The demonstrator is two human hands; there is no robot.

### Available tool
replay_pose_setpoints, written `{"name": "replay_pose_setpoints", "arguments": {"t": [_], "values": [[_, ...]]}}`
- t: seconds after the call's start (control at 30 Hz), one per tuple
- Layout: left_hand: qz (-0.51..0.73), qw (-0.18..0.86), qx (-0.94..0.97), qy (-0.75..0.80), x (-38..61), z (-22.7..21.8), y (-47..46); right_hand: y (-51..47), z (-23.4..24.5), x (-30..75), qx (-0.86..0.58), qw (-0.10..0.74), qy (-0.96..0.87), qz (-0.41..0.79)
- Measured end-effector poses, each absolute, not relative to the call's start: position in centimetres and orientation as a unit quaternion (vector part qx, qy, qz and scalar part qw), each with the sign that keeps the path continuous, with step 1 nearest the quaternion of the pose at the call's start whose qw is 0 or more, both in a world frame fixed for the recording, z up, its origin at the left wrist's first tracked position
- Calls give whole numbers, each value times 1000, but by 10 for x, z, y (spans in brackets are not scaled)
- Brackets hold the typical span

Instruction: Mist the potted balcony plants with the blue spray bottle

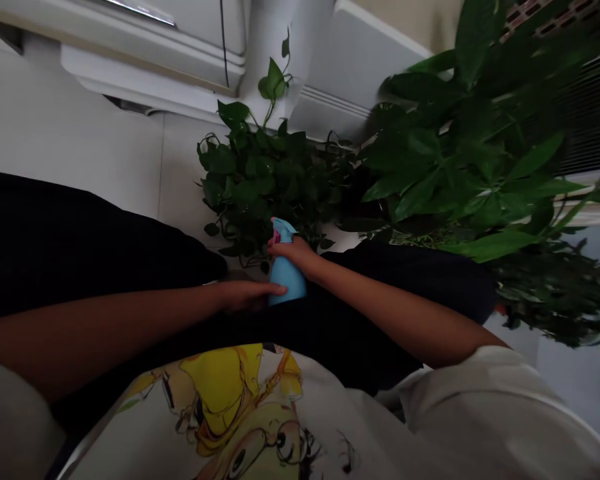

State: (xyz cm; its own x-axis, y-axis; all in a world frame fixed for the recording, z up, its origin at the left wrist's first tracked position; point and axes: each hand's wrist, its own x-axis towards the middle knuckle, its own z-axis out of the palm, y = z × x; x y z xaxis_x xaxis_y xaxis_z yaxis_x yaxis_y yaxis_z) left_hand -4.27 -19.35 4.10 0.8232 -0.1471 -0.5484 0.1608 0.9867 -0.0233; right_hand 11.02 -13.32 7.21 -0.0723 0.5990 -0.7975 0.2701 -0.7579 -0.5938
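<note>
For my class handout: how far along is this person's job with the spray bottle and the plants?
Done: nothing clearly, as no wetness can be made out on the leaves. In hand: the blue spray bottle, gripped at the neck by the right hand, with the left hand against its body. Left: the pothos and the broad-leaved plant, which stand beyond the hands.
</note>
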Motion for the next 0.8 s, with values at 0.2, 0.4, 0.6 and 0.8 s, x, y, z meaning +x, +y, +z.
{"name": "replay_pose_setpoints", "arguments": {"t": [0.2,0.4,0.6,0.8], "values": [[-76,951,25,300,-39,38,-193,-129,83,111,-650,147,-325,670],[-72,953,52,290,-38,37,-191,-127,90,111,-674,137,-332,646],[-81,957,31,276,-38,36,-191,-129,83,118,-636,158,-308,690],[-94,948,33,303,-37,36,-191,-130,88,114,-650,153,-305,679]]}}
